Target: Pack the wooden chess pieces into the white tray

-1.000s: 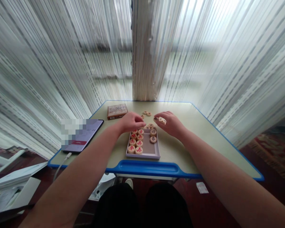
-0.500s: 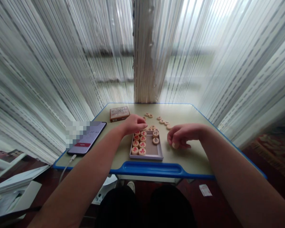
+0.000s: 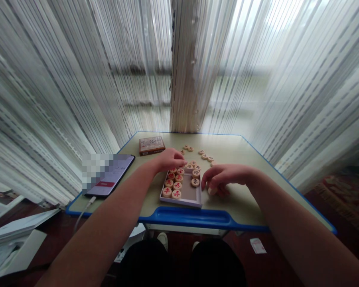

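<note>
The shallow grey tray sat near the middle of the table's front edge. Round pale wooden discs were set in columns along its left side, most marked in red and a few in black. The left hand lay curled at the tray's far rim with its fingertips bunched on the discs there — whether it gripped one could not be told — while the right hand, fingers bent down, pinched a single disc on the table just beside the tray's right wall.
</note>
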Tool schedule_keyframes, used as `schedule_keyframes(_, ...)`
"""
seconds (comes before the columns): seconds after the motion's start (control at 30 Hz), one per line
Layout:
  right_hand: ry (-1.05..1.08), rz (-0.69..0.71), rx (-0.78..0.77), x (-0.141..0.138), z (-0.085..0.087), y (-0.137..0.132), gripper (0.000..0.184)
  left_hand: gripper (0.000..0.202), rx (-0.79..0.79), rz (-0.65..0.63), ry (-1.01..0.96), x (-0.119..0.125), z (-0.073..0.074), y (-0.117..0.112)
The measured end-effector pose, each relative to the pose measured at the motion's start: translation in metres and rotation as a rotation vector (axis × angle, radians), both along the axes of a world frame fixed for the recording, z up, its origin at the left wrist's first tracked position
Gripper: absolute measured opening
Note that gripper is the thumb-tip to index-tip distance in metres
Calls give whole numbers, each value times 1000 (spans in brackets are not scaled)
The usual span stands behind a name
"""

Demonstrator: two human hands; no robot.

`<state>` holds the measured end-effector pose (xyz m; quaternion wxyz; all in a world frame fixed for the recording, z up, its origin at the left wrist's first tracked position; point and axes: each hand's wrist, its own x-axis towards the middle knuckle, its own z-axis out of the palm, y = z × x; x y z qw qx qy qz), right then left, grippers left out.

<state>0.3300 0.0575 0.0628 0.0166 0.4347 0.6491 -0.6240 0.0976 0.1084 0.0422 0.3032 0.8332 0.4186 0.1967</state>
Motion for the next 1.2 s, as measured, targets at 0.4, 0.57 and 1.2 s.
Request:
schedule_keyframes(0.4,28,-30,10,-2,3,-3,31,42,11,40,95,-3,4,-2)
schedule_keyframes(0.57,34,-23,22,-2,4,-4,32,41,8,49,124,-4,4,0)
schedule_keyframes(1.2,115,-3,975,-19,3,-24,19,40,31,33,182,-4,4,1)
